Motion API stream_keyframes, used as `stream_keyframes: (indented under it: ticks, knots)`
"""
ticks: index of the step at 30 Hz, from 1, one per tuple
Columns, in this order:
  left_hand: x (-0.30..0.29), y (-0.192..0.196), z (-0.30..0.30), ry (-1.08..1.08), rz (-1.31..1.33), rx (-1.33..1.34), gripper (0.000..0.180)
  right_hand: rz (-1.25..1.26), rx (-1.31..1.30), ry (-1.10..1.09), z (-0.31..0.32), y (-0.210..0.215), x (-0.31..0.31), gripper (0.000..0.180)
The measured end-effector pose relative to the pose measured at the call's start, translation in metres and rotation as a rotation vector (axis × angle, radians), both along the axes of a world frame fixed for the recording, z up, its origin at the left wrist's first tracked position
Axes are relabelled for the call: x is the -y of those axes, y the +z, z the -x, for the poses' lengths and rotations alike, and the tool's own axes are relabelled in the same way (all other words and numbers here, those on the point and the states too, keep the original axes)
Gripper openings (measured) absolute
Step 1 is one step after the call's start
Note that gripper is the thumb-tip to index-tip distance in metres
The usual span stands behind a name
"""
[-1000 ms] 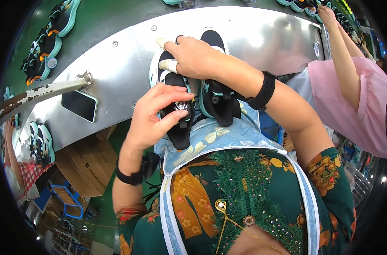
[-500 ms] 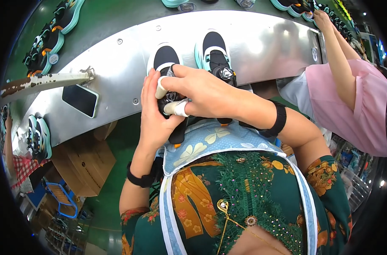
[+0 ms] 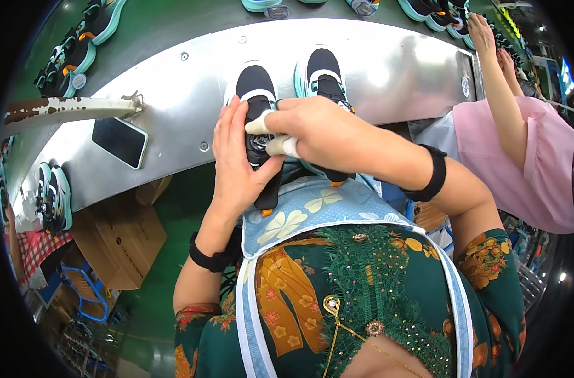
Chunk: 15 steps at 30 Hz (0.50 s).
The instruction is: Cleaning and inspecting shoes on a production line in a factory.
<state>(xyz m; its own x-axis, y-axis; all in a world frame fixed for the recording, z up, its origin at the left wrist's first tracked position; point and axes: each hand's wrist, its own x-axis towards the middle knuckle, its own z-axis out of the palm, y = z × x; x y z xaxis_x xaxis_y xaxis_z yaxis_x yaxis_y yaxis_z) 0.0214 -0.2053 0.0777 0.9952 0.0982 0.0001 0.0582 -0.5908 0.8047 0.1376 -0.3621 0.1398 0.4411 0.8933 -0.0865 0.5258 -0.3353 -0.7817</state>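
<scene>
Two black-and-white sneakers with mint-green trim stand side by side at the near edge of the metal bench. Along the outer side of the left sneaker (image 3: pixel 255 80) lies my left hand (image 3: pixel 231 167), with fingers extended and the thumb across the near end, gripping it. My right hand (image 3: pixel 328 135) reaches over the same shoe, with pale finger cots (image 3: pixel 259 123) on thumb and finger. These pinch around a black round dial (image 3: pixel 258 142) on the shoe's tongue. The right sneaker (image 3: pixel 323 65) stands untouched, partly hidden beneath my right hand and forearm.
A phone (image 3: pixel 120 142) lies on the bench (image 3: pixel 173 120) at left, below a chipped metal bar (image 3: pixel 73 112). More shoes (image 3: pixel 73 57) line the green surface beyond. At right, a co-worker in a pink garment (image 3: pixel 507 157) reaches forward. A cardboard box (image 3: pixel 120 249) stands at lower left.
My hands and the left sneaker appear slightly farther right in the picture, as the view has shifted a little. My right fingers have changed angle around the dial. A co-worker's second hand now shows.
</scene>
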Motion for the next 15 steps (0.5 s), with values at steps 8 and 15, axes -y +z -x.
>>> stream_keyframes:
  ticks: [8, 15]
  knots:
    - [0.003, 0.019, 0.005, -0.013, -0.004, -0.044, 0.083, -0.014, -0.042, 0.013, -0.014, 0.0, 0.017, 0.024]
    - [-0.004, 0.058, 0.041, -0.384, -0.207, 0.074, 0.056, 0.232, -0.15, -0.374, -0.039, -0.009, 0.118, 0.038]
